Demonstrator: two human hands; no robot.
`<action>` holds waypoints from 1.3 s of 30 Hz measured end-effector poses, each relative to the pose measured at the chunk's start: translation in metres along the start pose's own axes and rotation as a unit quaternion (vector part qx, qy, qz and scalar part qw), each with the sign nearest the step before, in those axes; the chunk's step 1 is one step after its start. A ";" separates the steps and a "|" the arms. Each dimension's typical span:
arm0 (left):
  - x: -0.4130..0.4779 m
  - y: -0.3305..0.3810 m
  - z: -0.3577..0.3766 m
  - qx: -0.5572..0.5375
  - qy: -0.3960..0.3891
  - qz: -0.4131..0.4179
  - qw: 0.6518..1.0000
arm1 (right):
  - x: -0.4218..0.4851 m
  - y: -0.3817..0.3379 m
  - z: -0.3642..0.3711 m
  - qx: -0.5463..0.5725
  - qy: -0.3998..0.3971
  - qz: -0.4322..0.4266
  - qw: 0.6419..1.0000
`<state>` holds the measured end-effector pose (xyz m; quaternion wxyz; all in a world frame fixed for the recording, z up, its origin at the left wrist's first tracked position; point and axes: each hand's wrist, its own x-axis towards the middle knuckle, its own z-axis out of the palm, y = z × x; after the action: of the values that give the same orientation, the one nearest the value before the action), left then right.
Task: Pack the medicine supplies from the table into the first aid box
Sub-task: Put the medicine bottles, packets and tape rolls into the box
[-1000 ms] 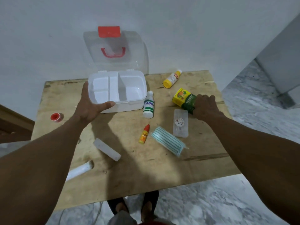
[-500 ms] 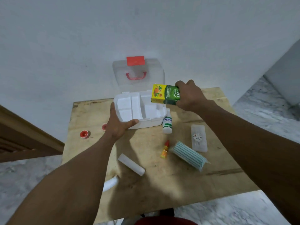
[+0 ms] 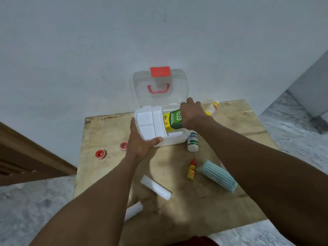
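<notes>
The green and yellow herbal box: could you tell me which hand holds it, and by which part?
The right hand grips the herbal box by its right end, lowering it into the first aid box; the left hand holds that box's front left corner.

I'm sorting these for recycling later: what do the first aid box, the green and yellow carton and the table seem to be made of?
First aid box: looks like plastic, with a glossy opaque white base and a see-through lid.
Green and yellow carton: probably printed cardboard, judging by flat faces and sharp edges.
Table: bare wood, likely plywood, matte, with visible grain and stains.
</notes>
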<state>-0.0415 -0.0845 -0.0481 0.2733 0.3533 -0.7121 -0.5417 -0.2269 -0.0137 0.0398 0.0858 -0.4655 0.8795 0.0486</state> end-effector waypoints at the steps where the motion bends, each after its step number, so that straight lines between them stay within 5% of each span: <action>1: 0.001 -0.001 0.000 -0.001 0.000 0.004 1.000 | 0.003 -0.003 0.002 0.006 -0.004 -0.001 1.000; 39: 0.002 0.002 0.004 0.016 0.016 0.001 1.000 | 0.047 -0.021 0.069 0.204 -0.052 -0.048 0.977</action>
<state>-0.0461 -0.0835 -0.0468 0.2792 0.3655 -0.7164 -0.5247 -0.2281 -0.0526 -0.0369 0.2264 -0.4765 0.8422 -0.1116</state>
